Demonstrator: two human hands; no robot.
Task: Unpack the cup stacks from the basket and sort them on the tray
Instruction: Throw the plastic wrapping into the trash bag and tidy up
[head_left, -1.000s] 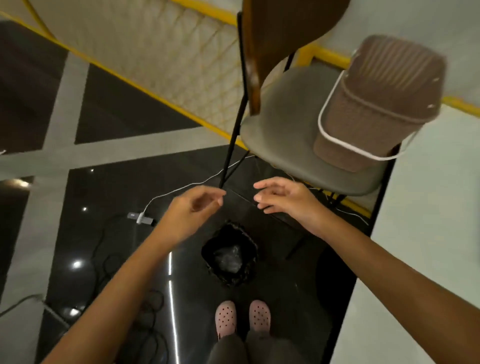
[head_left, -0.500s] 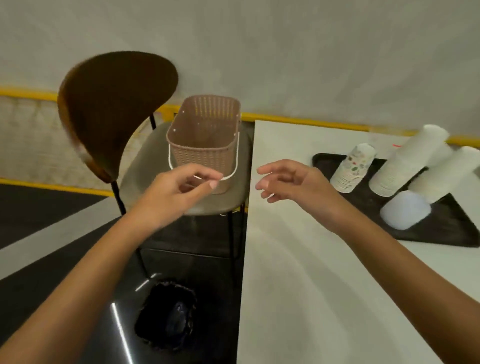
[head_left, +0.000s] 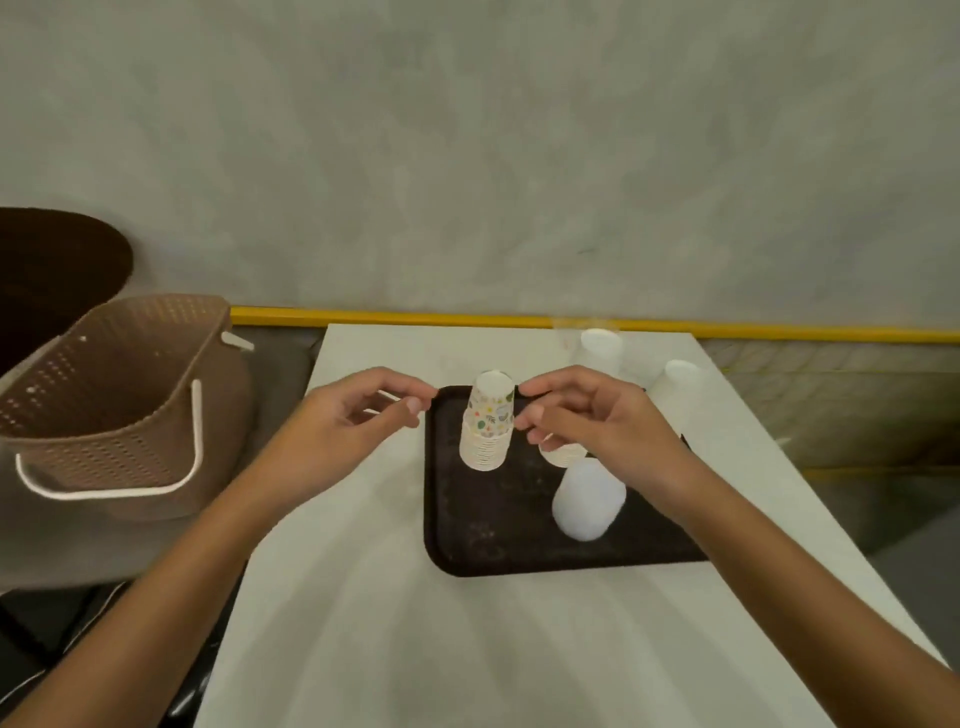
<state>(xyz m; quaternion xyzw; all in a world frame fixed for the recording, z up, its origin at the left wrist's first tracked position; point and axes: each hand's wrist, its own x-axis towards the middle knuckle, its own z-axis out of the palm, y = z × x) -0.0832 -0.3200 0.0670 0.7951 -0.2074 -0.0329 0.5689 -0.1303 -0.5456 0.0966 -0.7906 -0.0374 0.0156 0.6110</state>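
A dark tray (head_left: 493, 540) lies on the white table (head_left: 467, 649). On it stand a stack of patterned paper cups (head_left: 488, 423), a translucent white cup stack (head_left: 589, 501), and two tall white stacks (head_left: 602, 349) (head_left: 675, 387) at the back. Another cup stack is partly hidden behind my right hand. My left hand (head_left: 353, 421) hovers left of the patterned stack, fingers loosely curled, holding nothing. My right hand (head_left: 587, 415) hovers just right of that stack, fingers relaxed, not gripping it. The brown woven basket (head_left: 109, 405) sits on a chair at the left; no cups show in it.
The chair's grey seat (head_left: 223, 415) and dark backrest (head_left: 57, 260) are at the left of the table. A grey wall with a yellow strip (head_left: 571, 322) runs behind. Dark floor shows at the lower left.
My view has swung from the floor and chair round to the table. Both hands have moved from near the basket to either side of the patterned stack on the tray.
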